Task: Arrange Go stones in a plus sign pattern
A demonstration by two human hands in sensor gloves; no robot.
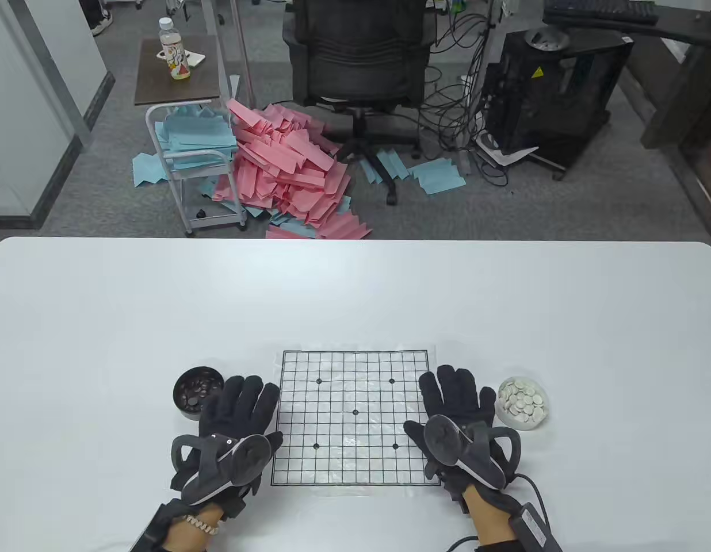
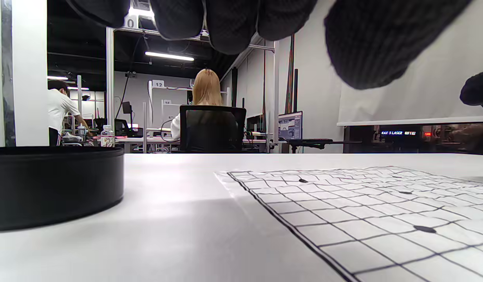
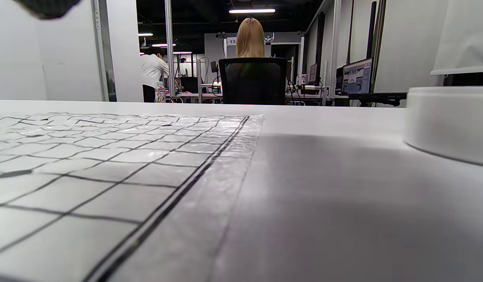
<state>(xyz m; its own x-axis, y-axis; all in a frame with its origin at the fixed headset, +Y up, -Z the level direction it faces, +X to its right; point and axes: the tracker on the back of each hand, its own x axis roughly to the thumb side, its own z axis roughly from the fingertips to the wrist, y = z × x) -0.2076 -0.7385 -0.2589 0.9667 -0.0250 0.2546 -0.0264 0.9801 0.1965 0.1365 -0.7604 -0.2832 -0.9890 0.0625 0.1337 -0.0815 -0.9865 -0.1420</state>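
My left hand (image 1: 237,422) is lying flat on the white table (image 1: 102,322) with fingers stretched out and holding nothing, its thumb side just touching the left edge of the grid sheet (image 1: 354,418). My right hand (image 1: 456,414) is resting the same way at the sheet's right edge, fingers spread, nothing in it. The trackers are covering the backs of both hands, so my palms are hidden from the table view.

The sheet is lying square to me, its sides running parallel to the table's near edge, with five printed dots and no stones on it. The black bowl (image 1: 198,391) of dark stones is sitting just beyond my left fingertips; the white bowl (image 1: 522,402) of white stones is sitting just right of my right hand.

The left wrist view is showing only the black bowl's (image 2: 53,186) outer wall, its contents hidden, with my fingertips (image 2: 229,23) hanging in from the top. The right wrist view is catching just the white bowl's (image 3: 449,121) side, cut off at the frame edge, and the sheet's (image 3: 108,156) crinkled glossy border, which the table view barely shows.
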